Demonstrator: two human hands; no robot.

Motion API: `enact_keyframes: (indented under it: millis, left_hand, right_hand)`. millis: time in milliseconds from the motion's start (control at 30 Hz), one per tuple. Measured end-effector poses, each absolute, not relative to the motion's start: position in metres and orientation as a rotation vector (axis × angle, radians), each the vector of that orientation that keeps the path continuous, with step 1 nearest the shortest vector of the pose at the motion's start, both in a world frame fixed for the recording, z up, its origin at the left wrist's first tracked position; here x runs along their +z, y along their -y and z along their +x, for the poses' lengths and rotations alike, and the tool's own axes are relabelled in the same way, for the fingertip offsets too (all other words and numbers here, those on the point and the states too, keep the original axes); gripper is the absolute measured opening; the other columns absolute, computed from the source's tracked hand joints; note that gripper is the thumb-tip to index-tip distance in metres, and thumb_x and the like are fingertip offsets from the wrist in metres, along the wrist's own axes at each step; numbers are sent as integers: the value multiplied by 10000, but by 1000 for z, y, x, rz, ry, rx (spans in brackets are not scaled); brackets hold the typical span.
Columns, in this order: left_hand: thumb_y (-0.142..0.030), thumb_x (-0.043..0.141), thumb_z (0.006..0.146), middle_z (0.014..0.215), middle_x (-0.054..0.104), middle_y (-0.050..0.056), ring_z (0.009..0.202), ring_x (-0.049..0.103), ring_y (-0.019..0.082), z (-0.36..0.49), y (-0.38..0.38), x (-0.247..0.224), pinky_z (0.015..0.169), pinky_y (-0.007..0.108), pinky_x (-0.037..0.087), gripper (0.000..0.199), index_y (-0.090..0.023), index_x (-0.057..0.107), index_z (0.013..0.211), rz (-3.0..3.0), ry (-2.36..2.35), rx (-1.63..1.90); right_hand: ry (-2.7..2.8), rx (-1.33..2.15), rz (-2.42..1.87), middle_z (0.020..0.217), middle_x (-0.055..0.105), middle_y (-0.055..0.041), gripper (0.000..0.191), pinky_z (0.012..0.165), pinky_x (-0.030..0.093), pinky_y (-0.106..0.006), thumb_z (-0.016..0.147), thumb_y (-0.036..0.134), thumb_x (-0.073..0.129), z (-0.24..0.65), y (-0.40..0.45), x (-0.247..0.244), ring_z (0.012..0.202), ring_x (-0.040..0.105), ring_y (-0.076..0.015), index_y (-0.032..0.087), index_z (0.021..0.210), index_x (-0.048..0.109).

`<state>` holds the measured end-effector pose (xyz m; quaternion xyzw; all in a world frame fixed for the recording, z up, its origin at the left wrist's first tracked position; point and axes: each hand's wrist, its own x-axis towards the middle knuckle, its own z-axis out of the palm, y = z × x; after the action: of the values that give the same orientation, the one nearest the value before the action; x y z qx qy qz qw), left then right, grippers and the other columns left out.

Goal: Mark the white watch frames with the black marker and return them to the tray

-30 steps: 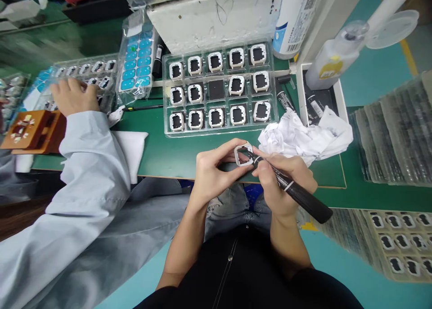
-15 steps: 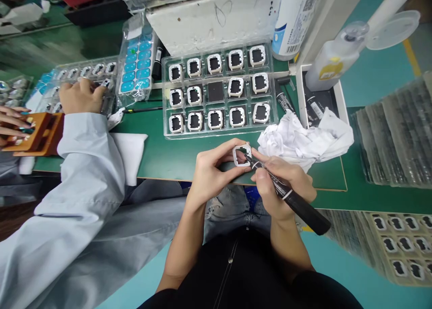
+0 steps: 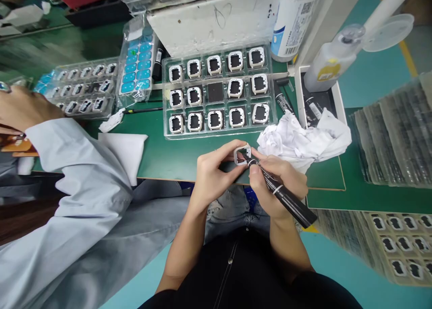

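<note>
Between the thumb and fingers of my left hand [image 3: 214,172] is a white watch case frame [image 3: 237,155], held upright over the table's front edge. My right hand [image 3: 278,181] grips a black marker pen [image 3: 286,199], its tip end at the inner rim of the frame; whether the tip touches is too small to tell. Just beyond my hands lies a clear plastic tray [image 3: 189,135] with rows of similar white frames. One compartment [image 3: 215,92] in its middle row holds no frame. A crumpled white cloth [image 3: 300,140] lies beside my right hand.
A co-worker's sleeve [image 3: 84,165] and hand [image 3: 27,109] are at the left, near another tray [image 3: 83,88]. Bagged blue parts [image 3: 137,61] lie behind. Bottles [image 3: 295,25] and a white box [image 3: 340,106] stand at the right, with stacked trays [image 3: 394,133] beyond.
The frame has turned in my left hand, and the marker's rear end has shifted left and up. The co-worker's hand has moved left, away from the tray of frames.
</note>
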<state>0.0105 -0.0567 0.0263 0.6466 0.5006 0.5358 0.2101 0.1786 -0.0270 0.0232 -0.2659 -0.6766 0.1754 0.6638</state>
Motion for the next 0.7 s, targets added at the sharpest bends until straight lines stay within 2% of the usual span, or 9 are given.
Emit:
enact_keyframes:
  millis: [133, 233, 300, 367, 433, 467, 567, 633, 700]
  left_hand:
    - [-211, 927, 963, 1219, 851, 50, 1015, 836, 173, 11, 57, 23, 1005, 293, 709, 483, -220, 792, 1426, 1820, -1421, 1479]
    - [-303, 971, 944, 1138, 852, 48, 972, 842, 185, 10, 57, 27, 974, 297, 717, 553, -218, 773, 1454, 1774, -1422, 1466]
    - [-354, 959, 964, 1230, 830, 72, 1007, 826, 193, 3, 52, 37, 927, 295, 720, 555, -230, 761, 1468, 1839, -1440, 1471]
    - [-435, 915, 1006, 1378, 760, 104, 1071, 784, 209, -10, 40, 53, 885, 307, 706, 535, -259, 750, 1484, 2029, -1547, 1451]
    - [-525, 850, 1046, 1420, 681, 136, 1154, 735, 264, -31, 18, 70, 941, 381, 687, 547, -284, 723, 1521, 2244, -1743, 1358]
    - [-550, 812, 1066, 1414, 654, 156, 1223, 707, 312, -43, 4, 77, 1037, 462, 663, 568, -286, 695, 1555, 2315, -1846, 1281]
    - [-528, 733, 1096, 1433, 601, 207, 1402, 589, 453, -80, -45, 85, 1249, 694, 486, 579, -270, 645, 1608, 2439, -2006, 1010]
    - [-458, 713, 1094, 1464, 568, 232, 1444, 536, 496, -98, -76, 81, 1279, 761, 404, 588, -250, 629, 1638, 2468, -2037, 864]
    - [-407, 768, 1036, 1437, 569, 246, 1417, 533, 509, -109, -99, 76, 1262, 796, 388, 634, -224, 647, 1630, 2497, -2025, 785]
  right_hand:
    - [1492, 456, -610, 1030, 836, -57, 182, 880, 749, -355, 969, 79, 815, 178, 29, 20, 1041, 877, -280, 192, 1069, 713]
    - [1340, 482, -604, 1005, 836, -68, 199, 791, 737, -384, 989, 84, 794, 179, 30, 16, 970, 877, -290, 186, 1142, 716]
    - [1244, 453, -590, 916, 801, -31, 220, 713, 715, -392, 1012, 85, 765, 179, 29, 12, 809, 842, -245, 193, 1191, 699]
    - [1192, 419, -563, 832, 747, 18, 218, 707, 708, -401, 1038, 105, 749, 180, 27, 8, 682, 773, -197, 207, 1218, 679]
    - [1179, 420, -544, 795, 719, 41, 204, 767, 722, -429, 1061, 135, 742, 179, 24, 5, 662, 752, -186, 215, 1232, 666]
    - [1179, 426, -541, 801, 727, 38, 198, 789, 726, -436, 1066, 144, 741, 178, 23, 3, 677, 760, -189, 214, 1234, 663]
    - [1176, 430, -521, 829, 746, 32, 208, 801, 728, -425, 1050, 145, 758, 175, 20, 1, 684, 762, -181, 209, 1225, 663]
    - [1149, 407, -487, 805, 735, 36, 200, 778, 720, -410, 1036, 141, 762, 173, 18, 1, 665, 754, -179, 200, 1203, 672]
    - [1143, 394, -474, 797, 738, 25, 193, 743, 703, -384, 1016, 121, 763, 172, 18, 3, 661, 757, -184, 186, 1180, 686]
